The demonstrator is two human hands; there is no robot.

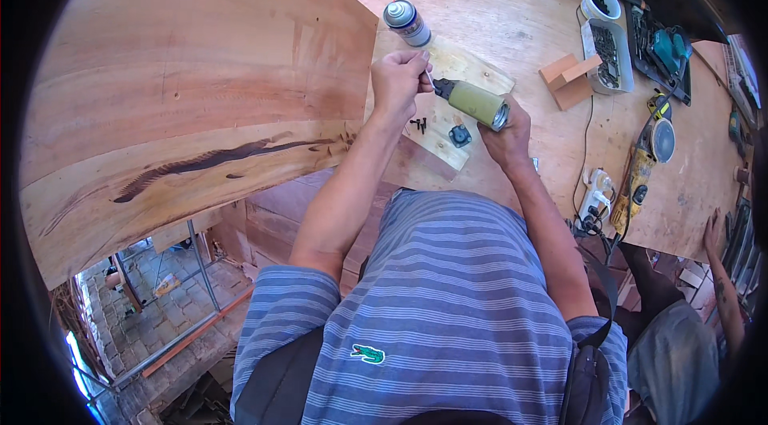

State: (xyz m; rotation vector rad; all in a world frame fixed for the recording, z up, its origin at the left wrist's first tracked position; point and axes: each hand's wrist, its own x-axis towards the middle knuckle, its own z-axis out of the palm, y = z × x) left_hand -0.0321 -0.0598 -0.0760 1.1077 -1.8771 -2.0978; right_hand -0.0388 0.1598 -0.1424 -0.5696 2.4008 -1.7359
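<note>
My right hand (510,135) is wrapped round the open-ended lower part of a green cylindrical tool body (477,102), which lies tilted in the air with its black end toward my left hand. My left hand (398,82) is closed in a pinch on a thin whitish stick (430,79) beside that black end; whether the stick touches it I cannot tell. Below them, a small dark blue-grey tool part (460,135) and several black screws (419,125) lie on a thin wooden board (480,69). A spray can (408,23) with a red straw stands just beyond my left hand.
A large wooden panel (192,89) rises at left. On the right of the table are wood blocks (570,81), a tub of screws (608,57), a white cup (600,2), a yellow angle grinder (638,177), a power strip (594,199) and cables. Another person's arm (724,289) reaches in at far right.
</note>
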